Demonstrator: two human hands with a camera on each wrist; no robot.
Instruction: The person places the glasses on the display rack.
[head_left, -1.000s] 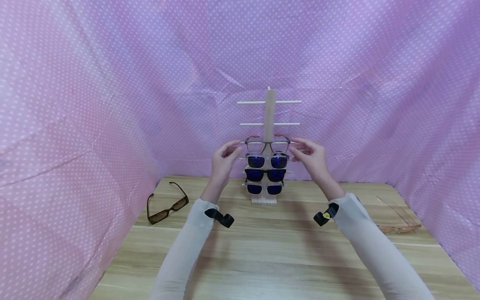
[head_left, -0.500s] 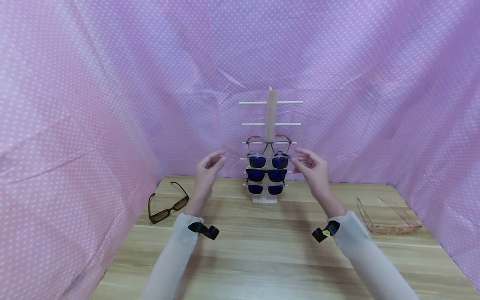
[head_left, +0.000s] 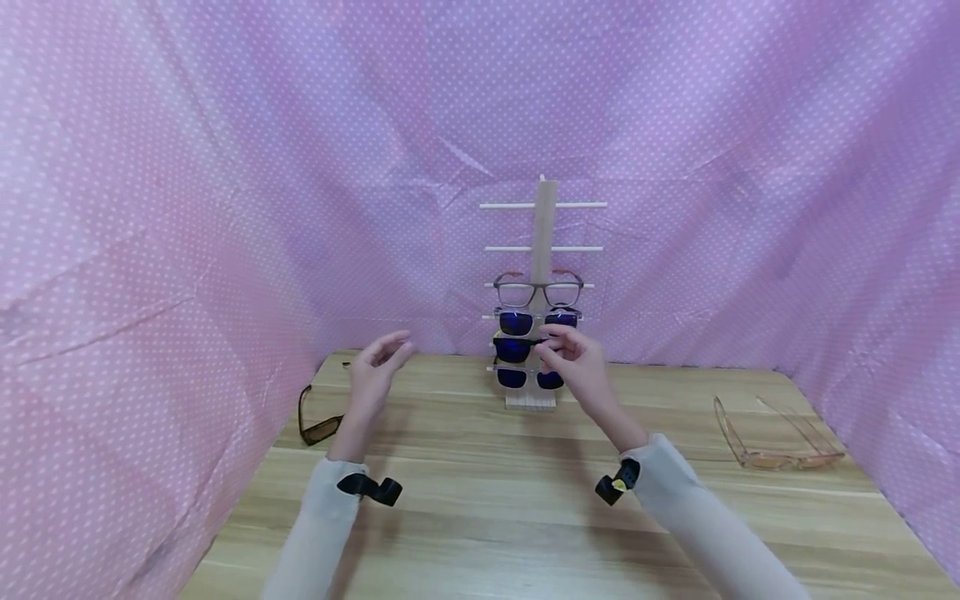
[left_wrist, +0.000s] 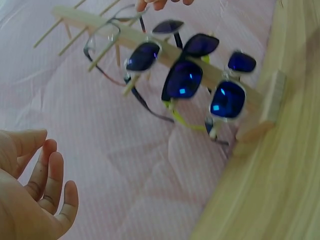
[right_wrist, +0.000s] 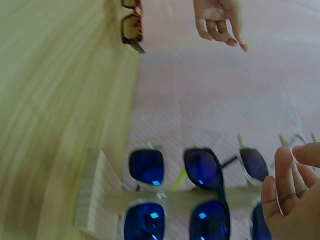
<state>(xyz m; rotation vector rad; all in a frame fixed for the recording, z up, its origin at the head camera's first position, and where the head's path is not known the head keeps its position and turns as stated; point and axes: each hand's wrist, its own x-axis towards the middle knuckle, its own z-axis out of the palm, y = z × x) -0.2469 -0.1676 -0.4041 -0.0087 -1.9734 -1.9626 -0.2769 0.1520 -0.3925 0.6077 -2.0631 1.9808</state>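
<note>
My left hand (head_left: 375, 375) hangs over the table's left side with fingers loosely bent and nothing in them, partly covering brown-tinted sunglasses (head_left: 322, 430). In front of the wooden eyewear stand (head_left: 545, 225) floats my right hand (head_left: 581, 367), also holding nothing, overlapping the right lenses in the head view. Grey-framed clear eyeglasses (head_left: 537, 286) rest on the third rod from the top. Below them hang clear-framed sunglasses (head_left: 516, 323), black-framed sunglasses (head_left: 512, 350) and another blue-lensed pair (head_left: 512, 378). In the left wrist view, the left hand (left_wrist: 37, 185) is well apart from the stand.
Pale pink transparent glasses (head_left: 780, 459) lie on the right of the wooden table (head_left: 510, 517) with temples unfolded. Two bare rods (head_left: 577, 248) cross the stand's upper part. A pink dotted cloth (head_left: 337, 167) encloses the back and sides.
Both hands have let go of the clear eyeglasses, which stay on the rod. The left hand moved left and down toward the brown sunglasses. The right hand first lowered, then shifted left.
</note>
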